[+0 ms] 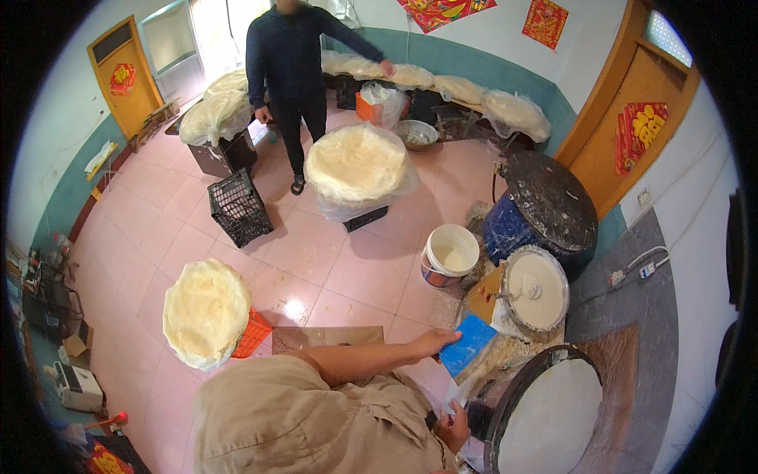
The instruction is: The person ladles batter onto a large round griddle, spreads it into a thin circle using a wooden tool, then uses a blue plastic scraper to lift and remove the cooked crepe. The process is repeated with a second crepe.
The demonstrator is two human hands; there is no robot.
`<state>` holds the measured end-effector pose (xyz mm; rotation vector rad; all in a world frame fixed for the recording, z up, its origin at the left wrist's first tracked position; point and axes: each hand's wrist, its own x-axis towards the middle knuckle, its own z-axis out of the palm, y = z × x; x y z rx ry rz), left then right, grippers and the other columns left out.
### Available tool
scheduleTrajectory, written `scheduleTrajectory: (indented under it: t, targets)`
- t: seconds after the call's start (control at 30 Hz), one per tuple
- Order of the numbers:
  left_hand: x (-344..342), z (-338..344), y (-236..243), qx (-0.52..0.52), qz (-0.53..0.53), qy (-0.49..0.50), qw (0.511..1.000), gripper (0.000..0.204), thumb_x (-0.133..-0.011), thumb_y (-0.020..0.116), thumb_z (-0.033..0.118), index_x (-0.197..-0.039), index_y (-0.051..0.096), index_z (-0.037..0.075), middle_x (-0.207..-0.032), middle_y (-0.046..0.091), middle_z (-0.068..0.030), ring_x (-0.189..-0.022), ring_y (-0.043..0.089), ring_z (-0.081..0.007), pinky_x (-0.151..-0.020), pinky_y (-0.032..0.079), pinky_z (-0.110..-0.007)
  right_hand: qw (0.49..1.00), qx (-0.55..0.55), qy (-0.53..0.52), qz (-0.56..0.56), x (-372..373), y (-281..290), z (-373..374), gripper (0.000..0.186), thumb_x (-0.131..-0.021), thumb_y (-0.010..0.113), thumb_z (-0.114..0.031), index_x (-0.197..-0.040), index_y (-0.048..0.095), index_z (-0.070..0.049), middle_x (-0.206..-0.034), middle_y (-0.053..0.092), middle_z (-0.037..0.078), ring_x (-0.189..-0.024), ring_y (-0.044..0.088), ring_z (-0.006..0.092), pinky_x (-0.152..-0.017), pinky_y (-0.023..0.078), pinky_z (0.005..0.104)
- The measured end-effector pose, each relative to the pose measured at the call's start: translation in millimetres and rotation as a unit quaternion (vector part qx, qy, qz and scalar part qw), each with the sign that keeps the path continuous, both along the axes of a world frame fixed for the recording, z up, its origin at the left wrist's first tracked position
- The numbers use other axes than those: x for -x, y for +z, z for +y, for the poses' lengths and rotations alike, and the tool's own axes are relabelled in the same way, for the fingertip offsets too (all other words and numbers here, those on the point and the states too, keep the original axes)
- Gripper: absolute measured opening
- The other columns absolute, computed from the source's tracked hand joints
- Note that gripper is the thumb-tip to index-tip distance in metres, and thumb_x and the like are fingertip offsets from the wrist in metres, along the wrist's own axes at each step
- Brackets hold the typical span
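Your left hand, right of centre in the frame, is closed on one edge of the blue sheet, with the rest of it reaching out toward the right. Your right hand, lower down near the bottom edge, has its fingers curled beside a pale scrap; you cannot tell from here whether they grip it.

The sheet looks thin, flat and light, and likely fairly stiff. Keep hold of the near edge, thumb on top, since its smeared face may be slippery and the far corners could tip if you pinch too close to one end.

Just beyond, at lower right, the griddle has a dark rim around a pale round. That round would probably be soft and easily torn, so any lifting would be kinder from its edge.

Above it, the tub holds thick-looking batter. Farther up stand the white bucket and blue barrel. Pale stacks sit at left and upper centre, with a co-worker behind.
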<state>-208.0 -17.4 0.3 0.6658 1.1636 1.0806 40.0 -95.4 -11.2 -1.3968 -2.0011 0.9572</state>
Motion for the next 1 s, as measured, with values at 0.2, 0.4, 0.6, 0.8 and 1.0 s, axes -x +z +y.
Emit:
scheduleTrajectory:
  t: [0.2, 0.4, 0.6, 0.8, 1.0]
  targets:
    - [-39.1, 0.3, -12.8, -0.003, -0.042, -0.071, 0.997, 0.038, -0.094, 0.054, 0.046, -0.089, 0.064, 0.010, -0.067, 0.059, 0.0005, -0.055, 0.053, -0.0091, -0.049, 0.042, -0.024, 0.999, -0.004, -0.034, -0.009, -2.9, -0.5, -7.3, 0.034, -0.085, 0.060, -0.005, -0.118, 0.061, -0.005, -0.109, 0.064, 0.018, -0.088, 0.066, 0.0299, -0.072, 0.055, 0.0368]
    - [-52.4, 2.3, -35.8, 0.001, -0.088, -0.102, 0.991, 0.033, -0.095, 0.056, 0.040, -0.099, 0.062, 0.009, -0.073, 0.060, 0.0016, -0.059, 0.055, -0.0082, -0.050, 0.043, -0.024, 0.999, -0.035, -0.017, -0.019, -9.0, -2.6, -5.3, 0.033, -0.083, 0.060, -0.003, -0.116, 0.061, -0.005, -0.107, 0.065, 0.016, -0.081, 0.066, 0.0284, -0.068, 0.054, 0.0367]
    - [-52.2, 6.4, -21.9, -0.001, -0.129, -0.095, 0.987, 0.031, -0.094, 0.056, 0.036, -0.107, 0.060, 0.008, -0.077, 0.062, 0.0014, -0.062, 0.057, -0.0080, -0.053, 0.047, -0.023, 0.998, -0.041, -0.022, -0.036, -8.2, -4.8, 0.0, 0.035, -0.082, 0.061, -0.001, -0.117, 0.061, -0.006, -0.105, 0.066, 0.015, -0.082, 0.066, 0.0276, -0.066, 0.053, 0.0352]
    - [-48.5, 11.1, -40.4, 0.011, -0.145, -0.094, 0.985, 0.032, -0.095, 0.055, 0.035, -0.113, 0.058, 0.009, -0.078, 0.063, 0.0005, -0.062, 0.059, -0.0086, -0.052, 0.049, -0.024, 1.000, -0.011, -0.017, -0.002, -2.5, 1.6, 6.3, 0.035, -0.082, 0.063, -0.003, -0.117, 0.061, -0.005, -0.105, 0.066, 0.016, -0.088, 0.065, 0.0297, -0.072, 0.052, 0.0368]
    - [-47.3, 12.6, -44.9, 0.023, -0.142, -0.080, 0.986, 0.030, -0.095, 0.055, 0.034, -0.111, 0.060, 0.010, -0.078, 0.064, 0.0001, -0.062, 0.059, -0.0093, -0.053, 0.049, -0.024, 1.000, -0.010, -0.003, -0.011, -4.3, -9.5, 11.8, 0.034, -0.083, 0.063, -0.004, -0.116, 0.061, -0.005, -0.105, 0.066, 0.015, -0.088, 0.065, 0.0300, -0.073, 0.052, 0.0374]
